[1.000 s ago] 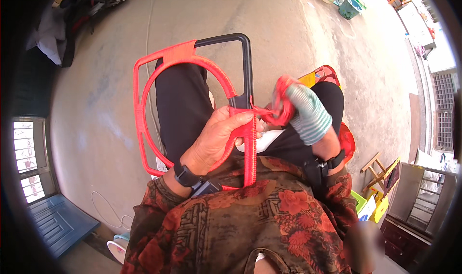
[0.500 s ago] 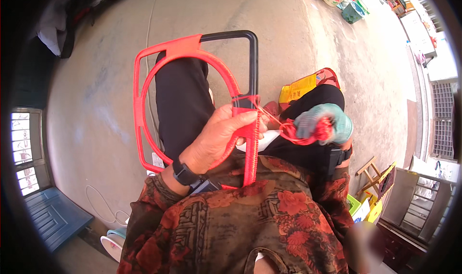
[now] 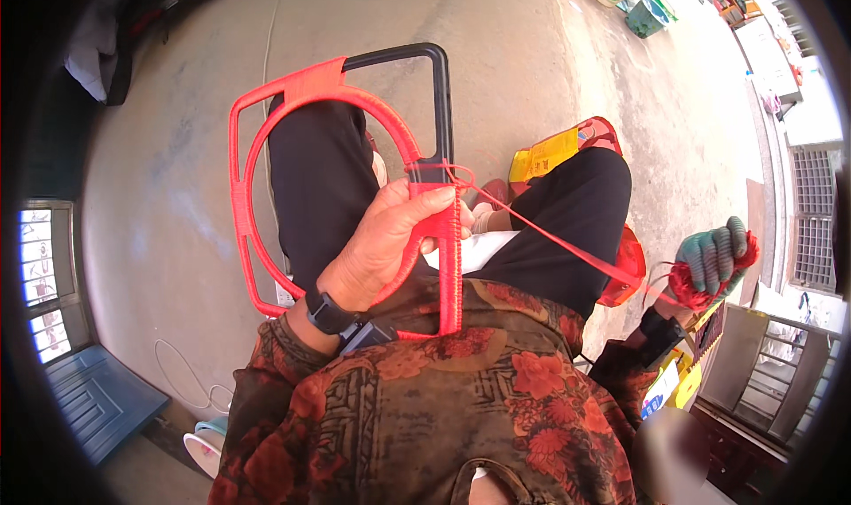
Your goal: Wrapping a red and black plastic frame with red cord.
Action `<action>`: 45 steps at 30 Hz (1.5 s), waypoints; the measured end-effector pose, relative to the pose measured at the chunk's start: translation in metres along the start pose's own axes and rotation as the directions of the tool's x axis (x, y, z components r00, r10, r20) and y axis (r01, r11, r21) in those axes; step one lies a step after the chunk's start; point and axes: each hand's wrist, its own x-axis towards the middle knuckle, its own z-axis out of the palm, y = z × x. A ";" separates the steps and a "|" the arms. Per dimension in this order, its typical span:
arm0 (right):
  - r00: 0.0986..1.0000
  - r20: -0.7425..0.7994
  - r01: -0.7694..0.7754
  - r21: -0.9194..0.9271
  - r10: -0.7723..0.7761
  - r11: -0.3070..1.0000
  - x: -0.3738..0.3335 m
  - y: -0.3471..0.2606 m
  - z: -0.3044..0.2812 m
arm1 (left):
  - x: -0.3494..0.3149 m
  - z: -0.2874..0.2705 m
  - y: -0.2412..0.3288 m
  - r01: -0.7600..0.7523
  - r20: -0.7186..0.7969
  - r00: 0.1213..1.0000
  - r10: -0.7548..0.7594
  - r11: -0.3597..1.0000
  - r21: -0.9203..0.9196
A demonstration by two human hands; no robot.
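Note:
Bare and closed, my left hand [image 3: 396, 230] grips a square frame [image 3: 238, 202] with a ring inside, over my lap. Red cord wraps most of the frame; its upper right corner is bare black [image 3: 441, 97]. My right hand [image 3: 709, 261], in a grey-green glove, is closed around a bundle of red cord [image 3: 687, 288] out to the right. From that bundle a strand of red cord [image 3: 567, 246] stretches to the frame just above my left fingers, where thin loops stand loose. My left fingertips are partly hidden behind the frame.
A red and yellow container [image 3: 554, 155] stands on the floor beyond my right knee. Buckets [image 3: 647, 17] are at the far right. A blue panel [image 3: 102, 399] lies at the left, near a white cable [image 3: 182, 367]. Yellow packages [image 3: 674, 381] stand below my right hand.
My right hand has swung outward to the right with the cord bundle, drawing the strand out long and straight. The frame and my left hand have shifted slightly left.

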 end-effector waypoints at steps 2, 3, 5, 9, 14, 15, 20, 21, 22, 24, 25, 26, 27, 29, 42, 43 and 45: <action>0.991 -0.095 0.095 -0.027 -0.097 0.995 -0.004 -0.007 -0.002 | 0.000 0.000 0.000 -0.008 -0.009 1.000 0.008 1.000 -0.010; 0.981 -0.134 0.135 -0.053 -0.141 0.989 -0.004 -0.007 -0.002 | -0.001 0.000 0.000 0.002 -0.010 1.000 -0.002 1.000 0.001; 0.978 -0.167 0.096 -0.159 -0.122 0.983 -0.001 -0.001 -0.007 | -0.002 0.001 0.000 0.011 -0.014 1.000 -0.011 1.000 0.011; 0.909 -0.357 -0.217 0.031 0.213 0.976 0.013 0.067 -0.020 | -0.002 0.002 0.000 0.027 0.002 1.000 -0.027 1.000 0.015; 0.702 -0.550 -0.559 -0.033 0.452 0.829 0.046 0.158 0.006 | -0.002 0.004 0.002 0.027 0.014 1.000 -0.027 1.000 -0.011; 0.729 -0.439 -0.631 -0.132 0.526 0.764 0.045 0.169 -0.004 | -0.003 0.002 0.001 0.029 0.005 1.000 -0.029 1.000 -0.006; 0.702 -0.601 -0.702 -0.673 0.383 0.232 0.060 0.200 0.021 | -0.002 0.005 0.003 0.028 -0.009 1.000 -0.028 0.999 -0.034; 0.701 -0.599 -0.702 -0.674 0.386 0.228 0.060 0.200 0.022 | -0.002 0.003 0.002 0.029 -0.004 1.000 -0.029 0.999 -0.039; 0.735 -0.557 -0.656 -0.727 0.387 0.201 0.061 0.199 0.026 | -0.002 0.002 0.002 0.030 0.001 1.000 -0.030 0.999 -0.043; 0.802 -0.440 -0.542 -0.821 0.405 0.182 0.060 0.193 0.038 | -0.001 0.003 0.003 0.034 0.003 0.999 -0.034 0.998 -0.045; 0.801 -0.440 -0.541 -0.821 0.406 0.179 0.057 0.191 0.034 | -0.001 0.003 0.004 0.040 0.005 0.999 -0.040 0.998 -0.043; 0.863 -0.300 -0.383 -0.913 0.406 0.142 0.053 0.190 0.027 | -0.001 0.002 0.003 0.039 0.006 0.999 -0.039 0.998 -0.045; 0.899 -0.148 -0.210 -0.972 0.413 0.107 0.053 0.190 0.026 | -0.001 0.001 0.002 0.036 0.000 0.999 -0.036 0.999 -0.033; 0.916 -0.208 -0.274 -0.949 0.344 0.157 0.054 0.193 0.032 | -0.001 0.001 0.002 0.031 -0.008 0.999 -0.031 0.999 -0.022; 0.906 -0.203 -0.226 -0.974 0.371 0.018 0.057 0.191 0.025 | 0.002 0.000 0.002 0.076 0.024 0.997 -0.075 0.994 -0.073; 0.870 -0.322 -0.363 -0.931 0.374 0.044 0.055 0.192 0.027 | 0.002 0.001 0.003 0.067 0.015 0.998 -0.066 0.995 -0.074; 0.869 -0.330 -0.359 -0.933 0.369 0.009 0.052 0.189 0.028 | 0.003 0.002 0.003 0.059 0.011 0.998 -0.059 0.997 -0.055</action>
